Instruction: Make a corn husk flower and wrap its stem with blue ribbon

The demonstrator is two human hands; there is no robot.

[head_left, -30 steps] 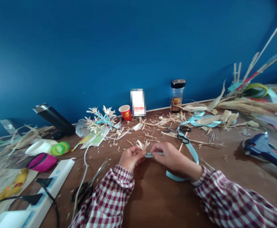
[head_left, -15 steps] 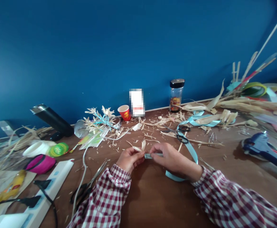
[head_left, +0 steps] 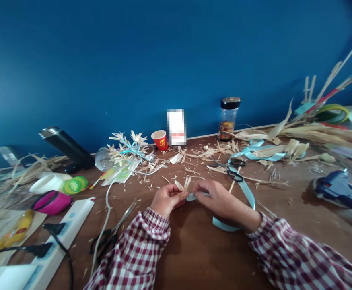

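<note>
The left hand (head_left: 167,200) pinches a husk flower (head_left: 183,185), the right hand (head_left: 214,196) grips blue ribbon (head_left: 190,197) between them

Ribbon (head_left: 248,194): glossy, satin-like cloth
Petals (head_left: 182,185): matt, papery, dry-looking
Scissors (head_left: 113,232): shiny metal, black plastic
Cup (head_left: 160,141): smooth paper
Sleeves (head_left: 136,253): matt woven cloth
Table (head_left: 196,249): smooth, wood-like, faintly glossy

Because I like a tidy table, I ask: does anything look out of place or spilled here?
Yes: pale scraps lie scattered across the table, untidily. Near the left sleeve, a white cable crosses the black scissor handles, where it might snag.
</note>
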